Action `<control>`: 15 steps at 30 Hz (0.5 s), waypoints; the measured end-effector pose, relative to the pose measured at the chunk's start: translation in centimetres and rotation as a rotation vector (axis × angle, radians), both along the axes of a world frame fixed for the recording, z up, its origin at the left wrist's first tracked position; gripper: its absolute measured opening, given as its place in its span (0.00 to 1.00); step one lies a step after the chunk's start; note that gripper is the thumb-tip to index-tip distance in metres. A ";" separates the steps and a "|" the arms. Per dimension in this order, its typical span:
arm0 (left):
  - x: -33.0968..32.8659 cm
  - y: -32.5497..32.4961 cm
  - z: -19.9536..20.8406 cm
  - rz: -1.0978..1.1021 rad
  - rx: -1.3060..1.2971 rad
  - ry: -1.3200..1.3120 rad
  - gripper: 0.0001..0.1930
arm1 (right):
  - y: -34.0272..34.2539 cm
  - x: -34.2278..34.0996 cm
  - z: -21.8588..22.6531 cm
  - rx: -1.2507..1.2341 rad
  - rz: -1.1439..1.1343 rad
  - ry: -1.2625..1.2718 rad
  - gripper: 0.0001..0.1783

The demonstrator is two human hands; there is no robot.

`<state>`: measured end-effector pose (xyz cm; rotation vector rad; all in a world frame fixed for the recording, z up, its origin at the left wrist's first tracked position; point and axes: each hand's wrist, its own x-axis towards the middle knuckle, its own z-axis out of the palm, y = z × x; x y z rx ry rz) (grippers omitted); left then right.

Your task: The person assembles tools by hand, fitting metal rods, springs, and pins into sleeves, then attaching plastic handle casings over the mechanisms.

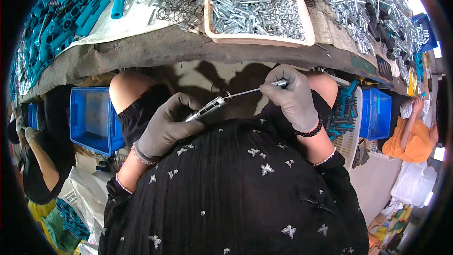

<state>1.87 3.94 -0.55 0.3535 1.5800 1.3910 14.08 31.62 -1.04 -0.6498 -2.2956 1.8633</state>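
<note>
Both of my hands wear grey gloves and are raised over my lap. My left hand (165, 125) is closed around a slotted silver metal tube (207, 109), which tilts up to the right. From the tube's upper end a thin metal rod (247, 92) runs toward my right hand (295, 97). A small wire coil or ring (227, 96) sits around the rod by the tube's mouth. The fingers of my right hand pinch the rod's thicker silver end (280, 83). How far the rod reaches inside the tube is hidden.
On the cloth-covered bench, a cream tray (258, 42) holds small metal parts. Teal tubes (59, 40) are heaped left, metal parts (351, 14) right. Blue bins (94, 151) (376, 113) flank my knees. Other people sit at far left (42, 160) and right (410, 137).
</note>
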 end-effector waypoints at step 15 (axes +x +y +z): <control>-0.4 0.6 -1.6 0.014 0.072 -0.085 0.12 | -3.2 -2.0 -1.1 -0.079 0.221 -0.068 0.10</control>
